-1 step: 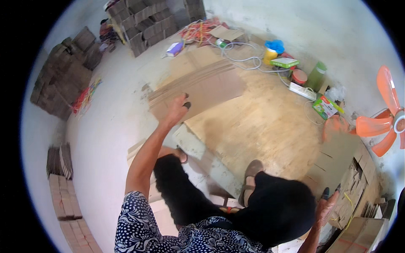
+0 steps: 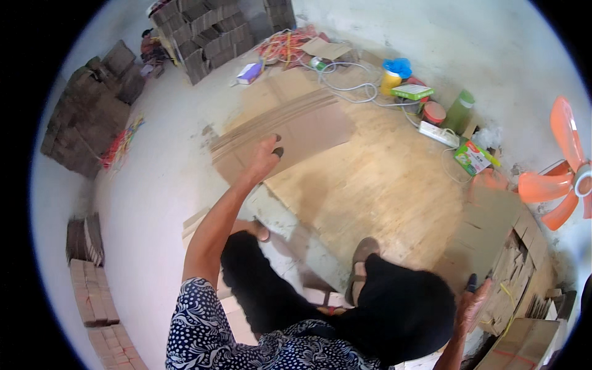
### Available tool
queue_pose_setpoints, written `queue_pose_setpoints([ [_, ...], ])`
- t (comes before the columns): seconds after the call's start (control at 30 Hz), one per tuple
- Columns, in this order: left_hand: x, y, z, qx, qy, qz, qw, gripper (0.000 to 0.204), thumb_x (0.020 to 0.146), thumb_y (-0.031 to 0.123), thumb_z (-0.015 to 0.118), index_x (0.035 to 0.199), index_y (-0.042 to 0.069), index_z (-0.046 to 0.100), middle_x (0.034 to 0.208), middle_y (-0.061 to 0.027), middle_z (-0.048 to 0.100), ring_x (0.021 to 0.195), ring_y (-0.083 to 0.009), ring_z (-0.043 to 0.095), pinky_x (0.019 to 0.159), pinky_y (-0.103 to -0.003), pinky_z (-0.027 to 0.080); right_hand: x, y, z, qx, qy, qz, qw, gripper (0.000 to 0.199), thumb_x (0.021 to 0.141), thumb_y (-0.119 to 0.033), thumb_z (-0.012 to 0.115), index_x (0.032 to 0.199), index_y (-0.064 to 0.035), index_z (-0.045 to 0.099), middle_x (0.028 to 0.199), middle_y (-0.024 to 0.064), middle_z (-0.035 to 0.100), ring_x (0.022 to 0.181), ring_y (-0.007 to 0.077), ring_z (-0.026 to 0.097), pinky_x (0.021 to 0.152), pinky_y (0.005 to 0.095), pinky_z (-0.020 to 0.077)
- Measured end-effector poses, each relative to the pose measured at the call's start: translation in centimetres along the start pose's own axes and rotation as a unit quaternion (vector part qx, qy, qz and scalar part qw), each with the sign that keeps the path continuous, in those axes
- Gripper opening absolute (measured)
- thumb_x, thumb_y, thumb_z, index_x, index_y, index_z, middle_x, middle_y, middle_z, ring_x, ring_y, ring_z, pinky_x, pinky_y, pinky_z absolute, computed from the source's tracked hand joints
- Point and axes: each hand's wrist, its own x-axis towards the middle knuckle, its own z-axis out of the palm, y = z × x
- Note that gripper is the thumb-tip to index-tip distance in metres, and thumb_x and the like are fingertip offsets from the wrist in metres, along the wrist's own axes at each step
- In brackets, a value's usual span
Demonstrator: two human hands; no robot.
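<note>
The left hand reaches far out and lies flat, fingers spread, on the stack of brown cardboard sheets on the floor, as if to slide one, while the right hand holds a small dark thing near the cardboard pile.

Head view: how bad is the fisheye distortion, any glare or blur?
Head view: strong fisheye, black corners, stacked brown cardboard bends along the rim; soft even daylight, pale concrete floor slightly washed out upper right; left hand on flat cardboard sheets sharp enough; right hand softer near the edge.
</note>
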Motion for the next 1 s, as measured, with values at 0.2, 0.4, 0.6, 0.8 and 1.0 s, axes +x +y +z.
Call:
queue_pose_setpoints([
  [0.2,10.9,-3.8,9.6,0.073,0.040,0.050,0.995,0.045,0.076,0.011,0.066,0.118,0.001,0.052,0.126,-0.0232,0.048,0.125,-0.0408,0.038,0.099,-0.045,0.037,3.4,-4.8,3.1,0.046,-0.077,0.050,0.995,0.024,0.094,-0.018,0.056,0.106,0.0028,0.058,0.096,0.0056,0.060,0.084,0.0141,0.049,0.074,0.0277,0.0428],
  [0.4,13.5,-5.8,11.1,0.218,0.076,0.137,0.963,0.041,0.067,0.014,0.071,0.101,0.002,0.051,0.108,-0.0189,0.051,0.106,-0.0398,0.046,0.088,-0.047,0.041,1.7,6.9,-1.7,-0.093,-0.067,0.160,0.980,0.024,0.094,-0.021,0.057,0.094,0.0028,0.060,0.080,0.0073,0.060,0.074,0.0144,0.048,0.064,0.0316,0.0427],
  [0.6,14.1,-5.3,9.0,0.164,0.049,0.051,0.984,0.032,0.067,0.013,0.071,0.092,0.001,0.054,0.096,-0.0166,0.053,0.096,-0.0374,0.050,0.082,-0.046,0.042,2.9,1.1,-3.5,-0.185,0.001,0.006,0.983,0.023,0.095,-0.020,0.052,0.084,0.0004,0.053,0.066,0.0077,0.046,0.064,0.0150,0.038,0.055,0.0308,0.0359],
  [0.8,15.7,-11.9,10.1,0.103,0.032,0.171,0.979,0.025,0.073,0.008,0.060,0.098,0.005,0.058,0.105,-0.0172,0.058,0.102,-0.0380,0.051,0.087,-0.047,0.042,1.6,-4.5,1.6,-0.016,-0.063,0.045,0.997,0.008,0.087,-0.007,0.057,0.093,-0.0018,0.054,0.084,0.0028,0.054,0.076,0.0137,0.046,0.066,0.0292,0.0403],
  [1.0,16.6,-10.9,9.5,0.064,-0.046,0.159,0.984,0.023,0.076,0.008,0.056,0.099,0.006,0.058,0.105,-0.0178,0.061,0.105,-0.0342,0.055,0.087,-0.045,0.044,5.8,-9.9,15.4,0.251,-0.248,0.123,0.927,0.026,0.095,-0.013,0.054,0.115,0.0026,0.053,0.102,0.0068,0.059,0.094,0.0152,0.052,0.082,0.0286,0.0443],
])
